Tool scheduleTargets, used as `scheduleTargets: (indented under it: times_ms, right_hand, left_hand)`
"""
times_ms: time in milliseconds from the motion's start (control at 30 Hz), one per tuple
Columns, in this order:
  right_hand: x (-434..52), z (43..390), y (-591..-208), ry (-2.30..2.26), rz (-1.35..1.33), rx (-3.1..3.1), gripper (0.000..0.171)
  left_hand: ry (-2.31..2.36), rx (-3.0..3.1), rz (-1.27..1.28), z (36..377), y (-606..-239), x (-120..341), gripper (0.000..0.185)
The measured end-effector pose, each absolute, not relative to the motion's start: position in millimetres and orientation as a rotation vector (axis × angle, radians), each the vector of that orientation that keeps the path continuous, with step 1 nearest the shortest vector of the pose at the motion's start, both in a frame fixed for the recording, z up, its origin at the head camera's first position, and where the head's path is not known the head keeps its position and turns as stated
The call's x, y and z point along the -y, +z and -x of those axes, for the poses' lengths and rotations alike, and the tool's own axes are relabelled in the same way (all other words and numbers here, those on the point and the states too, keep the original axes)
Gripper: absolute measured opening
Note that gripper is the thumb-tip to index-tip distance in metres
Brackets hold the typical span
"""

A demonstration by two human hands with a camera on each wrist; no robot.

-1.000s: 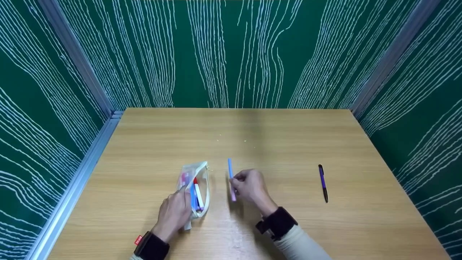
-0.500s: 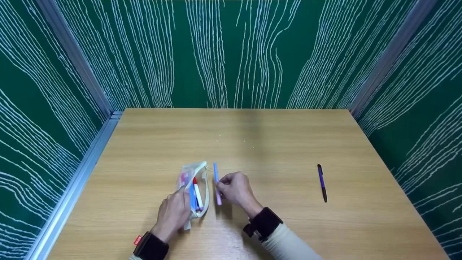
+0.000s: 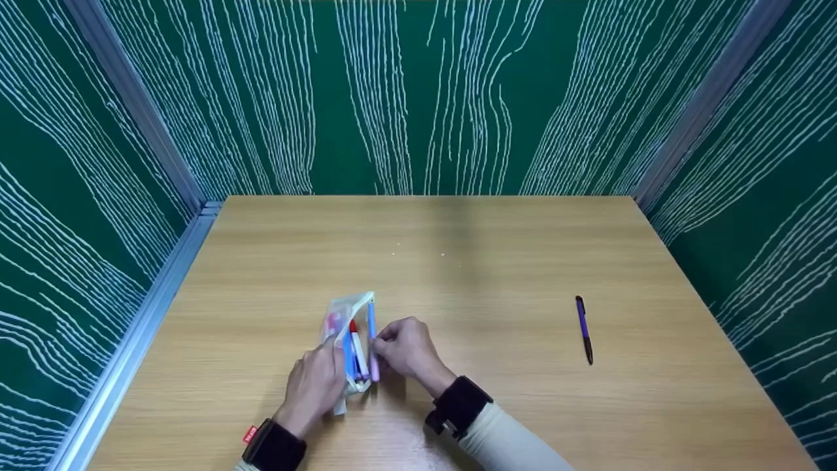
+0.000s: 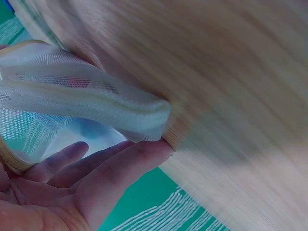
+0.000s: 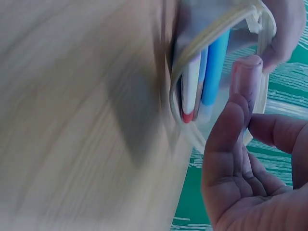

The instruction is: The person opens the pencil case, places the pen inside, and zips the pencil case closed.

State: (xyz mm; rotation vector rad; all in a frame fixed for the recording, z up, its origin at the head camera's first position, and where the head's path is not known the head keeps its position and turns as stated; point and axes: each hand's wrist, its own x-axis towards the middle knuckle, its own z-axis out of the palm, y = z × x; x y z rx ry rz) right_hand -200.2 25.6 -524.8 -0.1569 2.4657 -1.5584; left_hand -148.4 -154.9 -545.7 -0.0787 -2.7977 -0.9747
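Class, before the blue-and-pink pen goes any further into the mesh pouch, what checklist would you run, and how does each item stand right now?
1. Pouch mouth held open: the left hand holds the mesh pouch by its edge; ok.
2. Grip on the pen: the right hand pinches the blue-and-pink pen; ok.
3. Pen lined up with the opening: it lies along the pouch rim, parallel to the pens inside; ok.
4. Room left inside the pouch: cannot tell.
5. Other pens gathered: the purple pen lies apart on the table; not ok.
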Motion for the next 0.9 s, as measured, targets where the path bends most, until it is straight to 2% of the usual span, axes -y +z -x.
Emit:
scheduleTargets:
  times_ms: [367,900]
  right_hand:
    - [-9,202,-525,-1.493,0.198,-2.496,0.008]
    - [-29,201,-522,-1.467,0.264,-2.604,0.013]
  left_hand:
    - [-1.008,2.841,0.055,148,-545,155,0.030]
    - [-0.973,2.839,0.065,148,-545,156,0.037]
